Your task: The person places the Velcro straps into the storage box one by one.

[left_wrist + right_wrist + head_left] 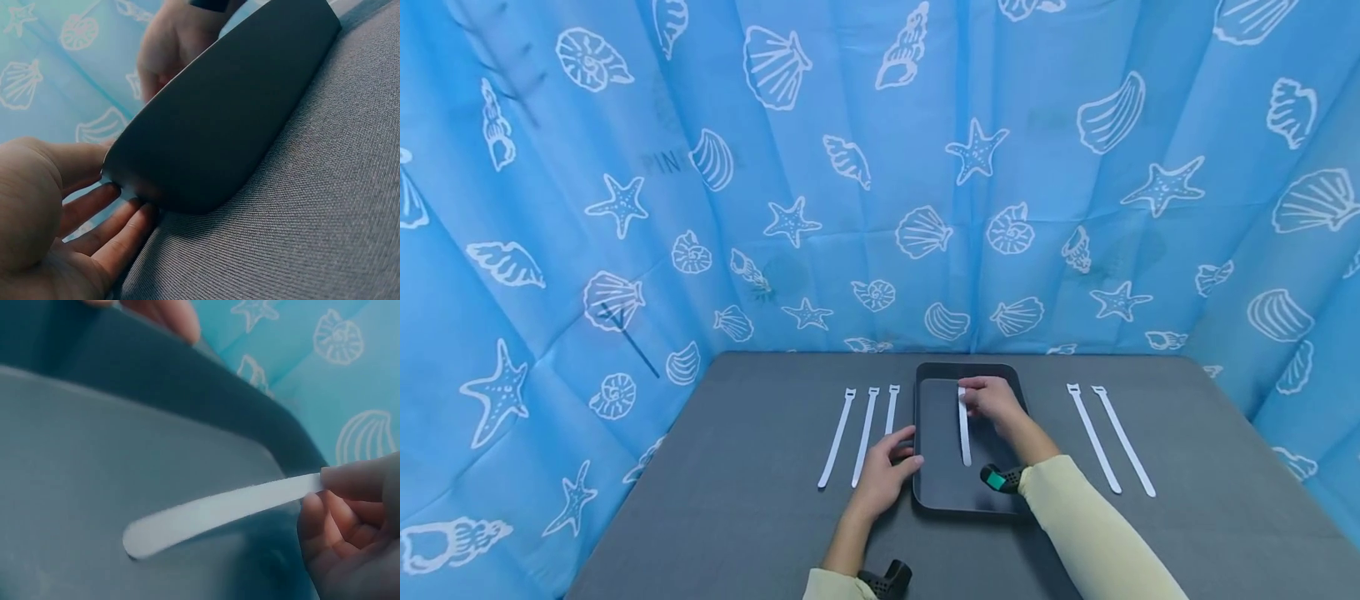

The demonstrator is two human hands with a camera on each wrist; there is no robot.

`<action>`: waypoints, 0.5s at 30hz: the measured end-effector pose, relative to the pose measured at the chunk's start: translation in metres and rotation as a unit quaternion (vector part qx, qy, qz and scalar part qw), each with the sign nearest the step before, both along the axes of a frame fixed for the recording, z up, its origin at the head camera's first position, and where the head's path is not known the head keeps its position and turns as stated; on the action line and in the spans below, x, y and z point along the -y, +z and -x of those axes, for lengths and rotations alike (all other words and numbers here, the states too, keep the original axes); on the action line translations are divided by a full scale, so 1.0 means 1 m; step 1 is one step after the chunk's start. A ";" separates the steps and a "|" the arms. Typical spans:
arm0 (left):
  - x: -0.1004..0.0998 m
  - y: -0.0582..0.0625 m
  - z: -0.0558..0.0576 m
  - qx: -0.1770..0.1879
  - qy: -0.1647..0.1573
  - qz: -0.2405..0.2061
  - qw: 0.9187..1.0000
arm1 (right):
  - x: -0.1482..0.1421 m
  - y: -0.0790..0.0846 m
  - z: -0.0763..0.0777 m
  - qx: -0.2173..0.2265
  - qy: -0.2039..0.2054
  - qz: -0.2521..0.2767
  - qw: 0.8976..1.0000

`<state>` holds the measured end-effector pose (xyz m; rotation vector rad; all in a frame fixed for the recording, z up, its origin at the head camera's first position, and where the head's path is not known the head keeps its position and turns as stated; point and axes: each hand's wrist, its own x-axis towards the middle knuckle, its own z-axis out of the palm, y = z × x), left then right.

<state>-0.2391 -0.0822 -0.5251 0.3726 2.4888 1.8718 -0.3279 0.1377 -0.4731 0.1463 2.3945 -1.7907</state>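
Note:
My right hand (992, 400) pinches the upper end of a white cable strap (965, 429) between thumb and fingers, over a dark grey tray (940, 492). The strap's rounded free end (144, 540) hangs down inside the tray, near or on its floor. I hold the tray's left wall with my left hand (882, 475); in the left wrist view the thumb is at the rim and the fingertips (147, 212) lie against the outer wall. The strap's gripped end is hidden by the right fingers.
Left of the tray lie three white straps (838, 437) side by side, one partly behind the left hand. Two more straps (1093, 437) lie to the right. A grey cloth-covered table (737, 500) carries everything, with a blue shell-patterned curtain (865, 217) behind.

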 end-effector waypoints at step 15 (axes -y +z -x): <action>0.000 -0.001 -0.001 -0.005 -0.001 0.000 1.000 | -0.005 -0.017 0.002 -0.047 0.038 -0.150 0.987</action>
